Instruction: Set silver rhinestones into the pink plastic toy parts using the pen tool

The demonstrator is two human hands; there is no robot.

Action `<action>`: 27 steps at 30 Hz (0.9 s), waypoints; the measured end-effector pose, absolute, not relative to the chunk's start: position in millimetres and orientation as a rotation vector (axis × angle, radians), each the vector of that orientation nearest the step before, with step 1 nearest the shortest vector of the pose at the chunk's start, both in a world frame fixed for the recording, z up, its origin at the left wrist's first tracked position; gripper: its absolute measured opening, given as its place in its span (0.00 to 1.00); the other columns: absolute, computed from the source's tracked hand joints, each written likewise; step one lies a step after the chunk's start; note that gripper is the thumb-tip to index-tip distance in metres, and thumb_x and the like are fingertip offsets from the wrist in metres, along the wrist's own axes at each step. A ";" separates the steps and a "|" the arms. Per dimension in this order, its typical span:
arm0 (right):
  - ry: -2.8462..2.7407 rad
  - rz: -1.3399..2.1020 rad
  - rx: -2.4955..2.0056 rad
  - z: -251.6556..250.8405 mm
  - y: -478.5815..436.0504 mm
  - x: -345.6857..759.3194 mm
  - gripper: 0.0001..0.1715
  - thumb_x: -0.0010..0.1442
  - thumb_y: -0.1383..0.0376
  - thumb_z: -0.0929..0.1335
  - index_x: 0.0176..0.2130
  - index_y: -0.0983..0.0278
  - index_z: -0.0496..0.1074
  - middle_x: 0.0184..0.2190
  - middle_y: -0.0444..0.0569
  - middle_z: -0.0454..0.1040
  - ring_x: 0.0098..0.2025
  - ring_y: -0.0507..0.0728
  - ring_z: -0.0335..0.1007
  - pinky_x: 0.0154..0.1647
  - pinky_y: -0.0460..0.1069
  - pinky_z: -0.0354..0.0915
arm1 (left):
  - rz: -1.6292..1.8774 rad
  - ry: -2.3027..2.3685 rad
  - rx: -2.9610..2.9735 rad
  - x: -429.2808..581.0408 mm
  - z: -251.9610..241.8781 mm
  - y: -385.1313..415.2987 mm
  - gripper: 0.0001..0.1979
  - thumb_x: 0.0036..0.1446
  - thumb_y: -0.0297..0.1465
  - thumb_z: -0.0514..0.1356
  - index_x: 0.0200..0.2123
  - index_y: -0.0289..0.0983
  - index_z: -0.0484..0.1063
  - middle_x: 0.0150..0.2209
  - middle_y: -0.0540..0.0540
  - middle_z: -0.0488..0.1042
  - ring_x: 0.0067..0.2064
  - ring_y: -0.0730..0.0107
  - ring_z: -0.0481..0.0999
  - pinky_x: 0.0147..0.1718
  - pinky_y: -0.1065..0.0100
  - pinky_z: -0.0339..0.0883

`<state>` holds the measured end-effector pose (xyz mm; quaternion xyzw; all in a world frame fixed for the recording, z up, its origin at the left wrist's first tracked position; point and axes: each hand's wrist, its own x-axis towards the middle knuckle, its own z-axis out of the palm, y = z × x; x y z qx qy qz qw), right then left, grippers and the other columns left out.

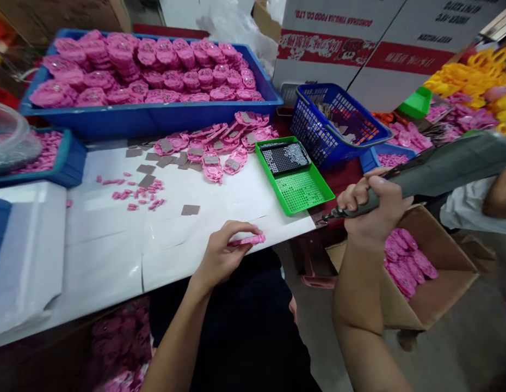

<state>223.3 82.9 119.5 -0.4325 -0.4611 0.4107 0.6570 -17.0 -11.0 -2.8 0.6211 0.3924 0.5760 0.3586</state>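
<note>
Between the thumb and fingers of my left hand point(225, 251) is a pink plastic piece point(250, 240), seen nearly edge-on over the table's front edge. My right hand point(373, 204) wraps round a grey-green electric screwdriver point(436, 169), its bit pointing left toward the table edge. Left of the bit lies a green tray point(304, 190) with a black perforated plate point(284, 158) bearing small screws. Pink plastic parts with grey plates point(212, 163) are heaped behind my left hand. Small pink pieces point(144, 190) and flat grey plates point(190, 209) are scattered on the white tabletop point(171, 234).
A large blue tray point(155, 117) of stacked pink parts spans the back. Beside the green tray stands a blue basket point(318, 125). A cardboard box point(444, 288) with pink parts is below right. A plastic tub point(12, 141) is at left; another person's arm point(500, 193) shows at right.
</note>
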 end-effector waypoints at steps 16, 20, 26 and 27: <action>-0.939 0.902 -0.919 119.6 78.6 218.5 0.07 0.43 0.66 0.70 0.28 0.60 0.70 0.12 0.34 0.58 0.11 0.48 0.50 0.13 0.47 0.51 | 1.333 0.808 1.559 -19.6 -1.9 -10.4 0.11 0.71 0.25 0.54 0.50 0.41 0.72 0.48 0.42 0.74 0.51 0.61 0.75 0.53 0.57 0.67; -0.928 0.909 -0.904 117.3 79.9 219.2 0.07 0.43 0.67 0.70 0.28 0.61 0.71 0.11 0.35 0.58 0.11 0.48 0.51 0.13 0.47 0.50 | 1.315 0.867 1.554 -19.7 2.1 -7.4 0.09 0.67 0.24 0.52 0.44 0.40 0.71 0.43 0.44 0.69 0.45 0.62 0.70 0.47 0.59 0.63; -0.952 0.894 -0.883 117.0 79.5 219.9 0.07 0.46 0.67 0.71 0.30 0.62 0.71 0.12 0.34 0.58 0.12 0.47 0.51 0.14 0.47 0.50 | 1.336 0.923 1.502 -25.4 -1.4 -10.6 0.02 0.61 0.29 0.52 0.34 0.40 0.62 0.34 0.48 0.60 0.36 0.63 0.61 0.36 0.61 0.55; -0.951 0.900 -0.885 117.4 80.5 220.7 0.07 0.46 0.66 0.71 0.30 0.61 0.71 0.12 0.34 0.58 0.12 0.47 0.51 0.14 0.47 0.51 | 1.316 0.909 1.525 -30.2 0.6 -14.5 0.05 0.63 0.32 0.51 0.34 0.40 0.63 0.35 0.47 0.61 0.37 0.62 0.61 0.36 0.61 0.56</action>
